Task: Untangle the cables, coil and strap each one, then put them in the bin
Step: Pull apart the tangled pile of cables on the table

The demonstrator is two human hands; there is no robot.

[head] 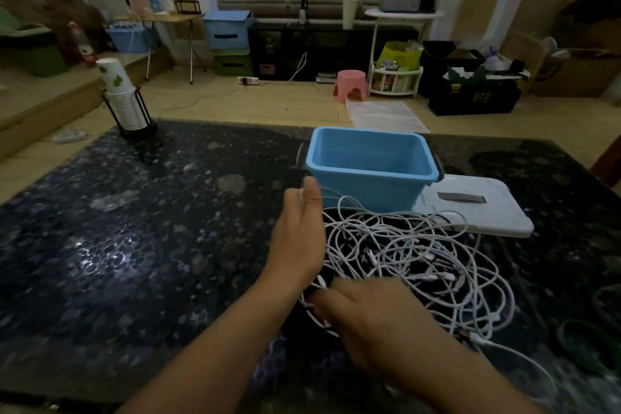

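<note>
A tangle of white cables [416, 255] lies on the dark speckled table [134, 228], just in front of a blue bin [369, 171] that stands with nothing in it. My left hand [299, 228] is at the left edge of the tangle with its fingers straight and raised, a thin cable running past its fingertips toward the bin. My right hand [366, 316] lies on the near left part of the tangle, blurred, and its fingers are curled around a cable strand.
The bin's white lid [487, 212] lies flat to the right of the bin with a grey strip [462, 197] on it. A stack of paper cups in a black holder [126, 101] stands at the far left table corner. Green rings [584, 339] lie at the right.
</note>
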